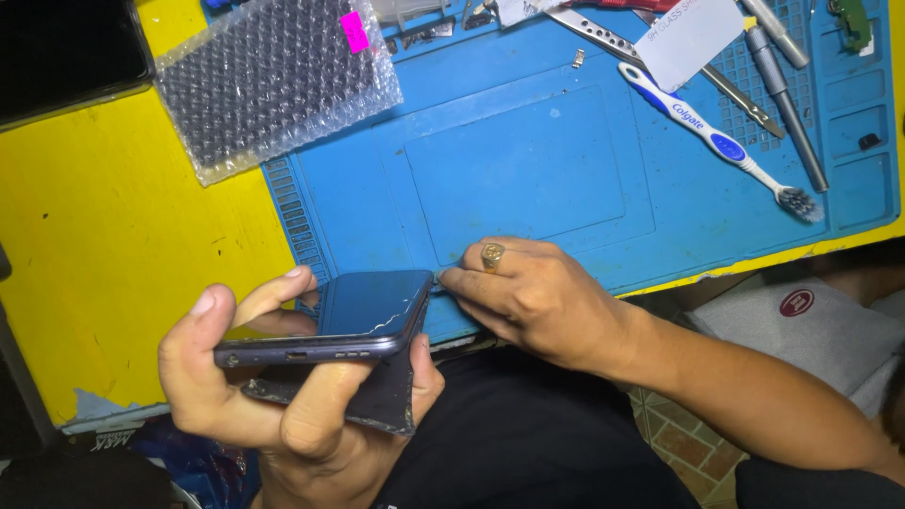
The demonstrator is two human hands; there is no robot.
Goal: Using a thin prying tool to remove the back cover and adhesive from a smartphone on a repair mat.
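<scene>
The person is wearing a gold ring [492, 254] with a broad round face on a finger of the right hand [533, 297], both forearms are showing bare without sleeves, and dark clothing is covering the lap beneath that ring.

Dark smartphone [363, 311], cracked screen, held tilted edge-on.

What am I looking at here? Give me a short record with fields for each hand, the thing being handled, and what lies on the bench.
left hand: grips a dark smartphone edge-on, cracked screen up
right hand: fingertips at the phone's corner; a ring on one finger
work surface: blue mat on a yellow table
on the mat: toothbrush, metal tweezers, bubble-wrap bag
</scene>
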